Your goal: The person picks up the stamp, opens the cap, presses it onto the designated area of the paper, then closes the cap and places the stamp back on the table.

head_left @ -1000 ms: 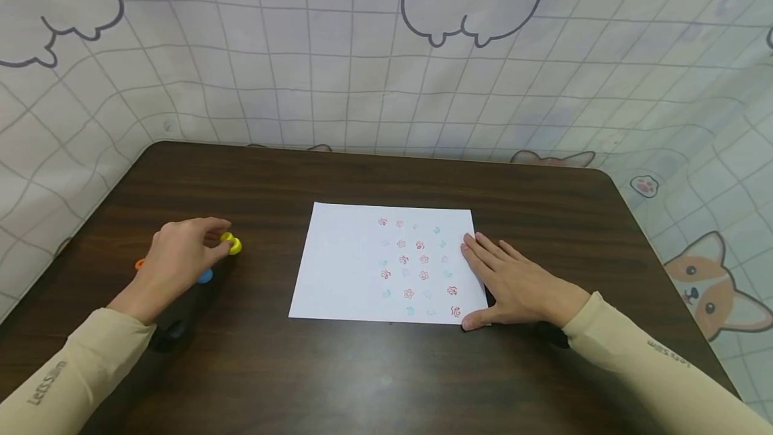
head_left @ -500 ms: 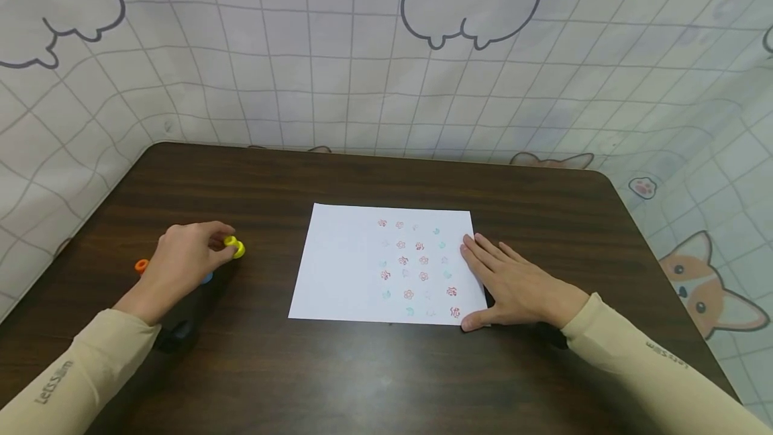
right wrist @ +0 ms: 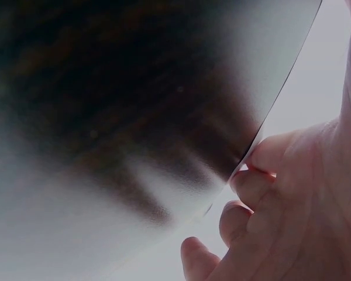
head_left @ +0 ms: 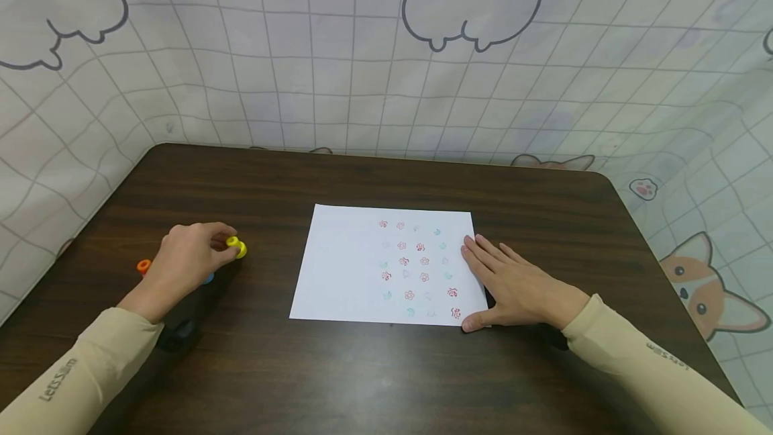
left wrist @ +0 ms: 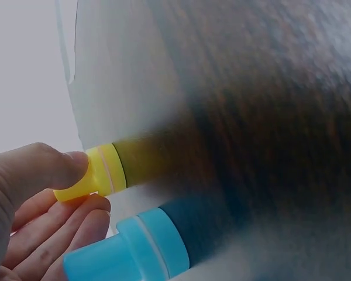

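Observation:
My left hand (head_left: 190, 259) pinches a small yellow stamp (head_left: 239, 248) between thumb and fingers at the left of the table. In the left wrist view the yellow stamp (left wrist: 108, 172) has its wide end right at the dark tabletop, and a blue stamp (left wrist: 155, 249) stands beside it, near the curled fingers. Most of the blue one is hidden by the hand in the head view. An orange stamp (head_left: 143, 266) shows behind the left wrist. My right hand (head_left: 519, 285) rests flat, fingertips over the right edge of a white sheet of paper (head_left: 338, 264).
Rows of small red, green and pale prints (head_left: 425, 261) cover the sheet's right half. The dark wooden table (head_left: 374, 381) has rounded far corners. A white grid-patterned curtain (head_left: 338, 72) with cartoon dogs hangs around it.
My left hand has shifted slightly right with the yellow stamp, uncovering more of the orange stamp and covering more of the blue one. My right hand and the paper stay in place.

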A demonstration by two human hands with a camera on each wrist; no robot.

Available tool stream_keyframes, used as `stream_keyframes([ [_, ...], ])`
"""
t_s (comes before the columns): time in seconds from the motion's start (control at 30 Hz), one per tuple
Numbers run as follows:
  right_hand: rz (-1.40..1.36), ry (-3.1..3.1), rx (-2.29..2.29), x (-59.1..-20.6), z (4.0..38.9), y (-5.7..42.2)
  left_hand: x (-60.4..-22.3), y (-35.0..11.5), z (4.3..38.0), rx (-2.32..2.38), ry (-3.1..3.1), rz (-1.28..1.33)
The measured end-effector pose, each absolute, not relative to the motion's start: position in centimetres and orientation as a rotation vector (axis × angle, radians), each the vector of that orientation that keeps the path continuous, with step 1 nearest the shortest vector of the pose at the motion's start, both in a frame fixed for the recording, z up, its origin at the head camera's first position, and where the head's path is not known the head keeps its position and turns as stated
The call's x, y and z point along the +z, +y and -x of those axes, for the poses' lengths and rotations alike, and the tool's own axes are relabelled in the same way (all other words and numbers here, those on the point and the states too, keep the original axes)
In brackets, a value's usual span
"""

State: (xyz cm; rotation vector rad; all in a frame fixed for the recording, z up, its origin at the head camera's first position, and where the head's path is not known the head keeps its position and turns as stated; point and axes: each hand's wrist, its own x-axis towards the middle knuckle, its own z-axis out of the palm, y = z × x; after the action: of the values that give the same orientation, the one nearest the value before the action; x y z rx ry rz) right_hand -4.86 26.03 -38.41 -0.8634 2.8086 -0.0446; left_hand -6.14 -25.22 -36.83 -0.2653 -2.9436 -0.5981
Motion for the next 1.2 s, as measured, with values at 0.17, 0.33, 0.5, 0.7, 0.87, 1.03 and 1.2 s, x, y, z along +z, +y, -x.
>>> stream_keyframes([
  [0.17,0.872,2.812,-0.054,-38.4,4.8,26.0,-36.7,-25.2,6.2,-0.577,-2.96,0.262],
  [0.33,0.87,2.814,-0.046,-38.3,4.8,26.0,-36.6,-25.0,6.1,-0.59,-2.939,0.261],
  [0.5,0.884,2.82,-0.049,-38.4,4.7,26.0,-36.6,-24.5,5.9,-0.626,-2.903,0.283],
  [0.7,0.876,2.817,-0.061,-38.5,4.7,26.0,-36.6,-23.9,5.9,-0.653,-2.859,0.295],
  [0.87,0.858,2.807,-0.064,-38.6,4.8,26.0,-36.6,-23.4,5.9,-0.708,-2.809,0.297],
  [1.03,0.862,2.807,-0.077,-38.7,4.8,26.0,-36.7,-22.9,5.8,-0.787,-2.795,0.286],
  [1.2,0.849,2.797,-0.103,-38.5,4.7,26.0,-36.6,-22.1,5.6,-0.862,-2.765,0.278],
])
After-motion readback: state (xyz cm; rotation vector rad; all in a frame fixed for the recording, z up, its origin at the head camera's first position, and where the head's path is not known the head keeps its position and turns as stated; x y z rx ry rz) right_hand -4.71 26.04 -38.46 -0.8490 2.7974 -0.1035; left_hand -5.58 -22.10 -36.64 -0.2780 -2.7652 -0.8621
